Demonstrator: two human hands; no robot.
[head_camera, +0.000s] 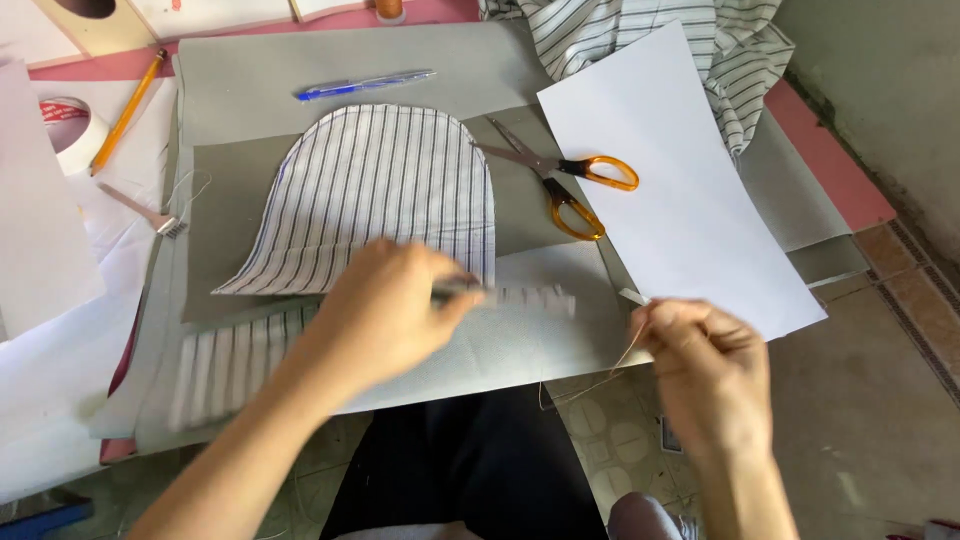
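My left hand (385, 310) is closed on a thin dark tool whose tip pokes out toward the right, over a narrow strip of striped fabric (230, 360) lying on grey cloth (330, 80). My right hand (700, 350) pinches a fine thread (600, 380) that loops down off the board's edge. Just above my left hand lies a dome-shaped piece of striped fabric (375, 200).
Orange-handled scissors (565, 180) lie right of the dome piece, partly on a white paper sheet (670, 180). A blue pen (365, 85), a yellow pencil (125, 110), a tape roll (70, 125) and small tweezers (150, 212) sit at the back and left. Striped cloth (700, 40) is bunched at the top right.
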